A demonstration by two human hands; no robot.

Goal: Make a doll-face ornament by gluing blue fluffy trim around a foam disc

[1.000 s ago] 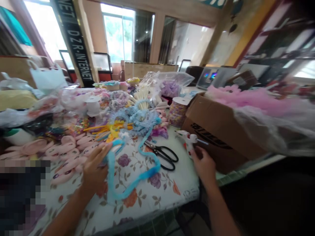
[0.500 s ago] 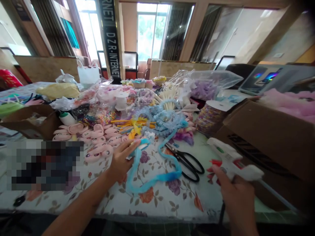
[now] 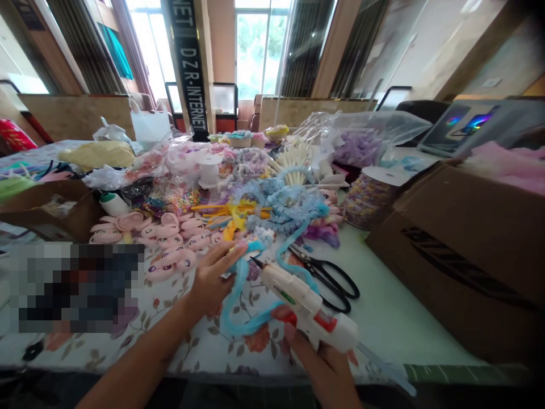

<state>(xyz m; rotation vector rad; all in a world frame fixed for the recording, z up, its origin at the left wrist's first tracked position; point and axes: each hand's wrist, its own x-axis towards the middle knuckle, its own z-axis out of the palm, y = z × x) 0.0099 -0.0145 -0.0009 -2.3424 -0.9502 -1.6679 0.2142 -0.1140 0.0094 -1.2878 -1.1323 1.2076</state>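
My left hand (image 3: 215, 278) is closed around a small piece edged with fluffy blue trim (image 3: 243, 325); most of that piece is hidden under my fingers. The trim loops down over the flowered cloth and back up toward a light-blue ruffled heap (image 3: 292, 207). In my right hand (image 3: 321, 363) is a white hot glue gun (image 3: 298, 289), with fingers wrapped around its handle by the red trigger. Its dark nozzle points left, close to the piece in my left hand. A clear glue stick sticks out of its back. Black-handled scissors (image 3: 334, 278) lie just behind the gun.
Pink bunny-like shapes (image 3: 170, 258) are spread left of centre. A brown cardboard box (image 3: 460, 261) stands at the right, beside a spool of multicoloured yarn (image 3: 370, 199). Bags and trimmings pile up at the back. An open carton (image 3: 51, 210) sits at the left.
My right hand has brought the glue gun leftward from beside the cardboard box to the piece in my left hand. The left hand has stayed nearly in place.
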